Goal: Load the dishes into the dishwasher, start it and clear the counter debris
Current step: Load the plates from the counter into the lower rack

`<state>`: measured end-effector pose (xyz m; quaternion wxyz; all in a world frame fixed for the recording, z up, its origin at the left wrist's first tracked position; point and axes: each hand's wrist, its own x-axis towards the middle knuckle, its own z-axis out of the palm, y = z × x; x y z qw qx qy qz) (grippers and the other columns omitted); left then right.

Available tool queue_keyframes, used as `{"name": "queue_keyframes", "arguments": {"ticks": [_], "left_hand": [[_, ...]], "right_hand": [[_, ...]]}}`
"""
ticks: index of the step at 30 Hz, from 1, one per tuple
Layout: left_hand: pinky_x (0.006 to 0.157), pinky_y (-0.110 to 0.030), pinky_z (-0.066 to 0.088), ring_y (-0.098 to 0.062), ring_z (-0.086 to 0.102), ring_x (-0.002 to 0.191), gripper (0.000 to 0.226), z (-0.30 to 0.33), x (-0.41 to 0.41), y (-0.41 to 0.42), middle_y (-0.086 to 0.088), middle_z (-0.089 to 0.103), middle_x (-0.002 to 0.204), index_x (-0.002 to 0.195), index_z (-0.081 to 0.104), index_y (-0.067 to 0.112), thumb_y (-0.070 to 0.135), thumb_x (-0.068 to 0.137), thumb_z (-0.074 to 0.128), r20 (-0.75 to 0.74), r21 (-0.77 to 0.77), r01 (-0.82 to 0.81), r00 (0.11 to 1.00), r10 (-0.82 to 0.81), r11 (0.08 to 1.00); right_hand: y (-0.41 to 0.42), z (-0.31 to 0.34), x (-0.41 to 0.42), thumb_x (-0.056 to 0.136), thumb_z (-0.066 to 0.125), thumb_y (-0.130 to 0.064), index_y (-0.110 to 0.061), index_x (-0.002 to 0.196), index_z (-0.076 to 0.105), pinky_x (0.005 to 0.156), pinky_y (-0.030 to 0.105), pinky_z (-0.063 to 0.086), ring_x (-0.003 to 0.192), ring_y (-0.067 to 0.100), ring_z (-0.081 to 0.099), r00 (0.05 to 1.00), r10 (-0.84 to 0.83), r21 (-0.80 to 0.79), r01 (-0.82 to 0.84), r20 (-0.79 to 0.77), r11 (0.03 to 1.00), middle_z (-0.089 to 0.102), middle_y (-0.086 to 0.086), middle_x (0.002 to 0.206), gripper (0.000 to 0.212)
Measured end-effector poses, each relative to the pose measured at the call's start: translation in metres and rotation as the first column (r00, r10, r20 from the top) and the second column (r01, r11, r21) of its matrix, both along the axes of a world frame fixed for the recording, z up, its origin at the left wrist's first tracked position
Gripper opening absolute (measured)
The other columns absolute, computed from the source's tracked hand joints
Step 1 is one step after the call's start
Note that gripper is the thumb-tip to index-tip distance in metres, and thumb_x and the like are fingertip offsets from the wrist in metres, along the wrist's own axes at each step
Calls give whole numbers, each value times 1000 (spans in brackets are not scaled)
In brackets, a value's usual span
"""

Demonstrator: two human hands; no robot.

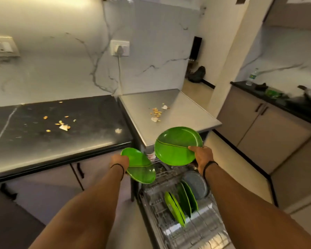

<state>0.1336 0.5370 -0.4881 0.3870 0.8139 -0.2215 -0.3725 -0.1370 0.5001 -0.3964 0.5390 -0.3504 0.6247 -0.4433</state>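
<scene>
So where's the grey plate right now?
In the head view, the grey plate stands in the dishwasher rack, lower right, just behind the green plates.

two round green plates are being held above the open dishwasher: the left green plate (139, 166) is tilting down toward the right, the right green plate (177, 146) is facing up, slightly further away. in the pulled-out lower rack (192, 229) three green plates (181, 203) are standing on edge, a grey plate (196, 186) leaning behind them. crumbs (61, 124) are lying on the black counter (43, 141); more debris (157, 113) is lying on the dishwasher's steel top (178, 123).
</scene>
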Motion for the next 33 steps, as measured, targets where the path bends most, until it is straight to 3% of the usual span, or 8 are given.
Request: {"name": "queue_keyframes", "arguments": {"ticks": [2,6,15,20,23,26,29,33], "left_hand": [[64,-56,57,-42,66,83,15,-17,-48,-6,-23,64,97,96,59,-3,3,86,50,-89,23,6,996,-4,1000],[60,-55,57,-42,66,78,18,-32,-131,-10,-24,62,93,94,55,-2,11,80,53,-81,68,18,997,-12,998],[66,-48,60,-37,68,71,19,-40,-231,-9,-18,64,81,80,60,1,19,84,55,123,180,70,988,-93,981],[81,-49,56,-41,66,94,39,-78,-241,-35,-21,64,111,114,57,-3,22,85,52,136,316,105,979,-155,943],[85,-46,55,-41,64,101,44,-81,-248,-39,-21,62,117,123,52,-4,23,88,52,144,332,98,978,-153,938],[86,-40,49,-41,58,110,36,-98,-251,-59,-23,59,123,124,49,-5,16,95,47,183,359,98,968,-173,928],[86,-42,45,-41,56,111,28,-129,-250,-95,-23,58,122,119,50,-1,14,96,42,232,368,136,945,-232,920],[83,-40,49,-39,60,104,25,-174,-249,-136,-20,62,114,114,50,4,20,96,42,288,333,124,931,-226,935]], "right_hand": [[6,-7,-52,83,67,0,-1,102,62,69,41,56,75,29,63,999,-21,3,22,-25,1000,65,19,97,20],[15,-30,-137,82,68,-1,-9,79,60,82,57,54,92,40,65,997,-23,75,29,-74,997,66,25,101,12],[-11,-104,-230,64,60,-24,-15,76,52,71,56,56,84,41,63,913,130,109,-94,-387,989,63,16,88,16],[-15,-81,-225,82,56,-7,-24,71,34,79,46,53,94,38,60,742,268,146,-226,-615,963,54,9,91,30],[-32,-102,-217,83,52,-10,-14,93,43,86,44,50,100,41,59,628,308,144,-299,-715,943,62,17,107,14],[-66,-149,-200,83,46,-9,-9,120,44,87,45,50,102,40,61,552,381,196,-365,-741,910,63,19,110,37],[-99,-179,-183,85,45,-7,-8,116,40,73,36,45,96,37,62,389,449,284,-412,-804,866,64,17,105,31],[-142,-222,-162,87,49,-10,-9,123,36,79,41,50,96,37,61,215,479,313,-525,-851,792,63,18,107,39]]}}
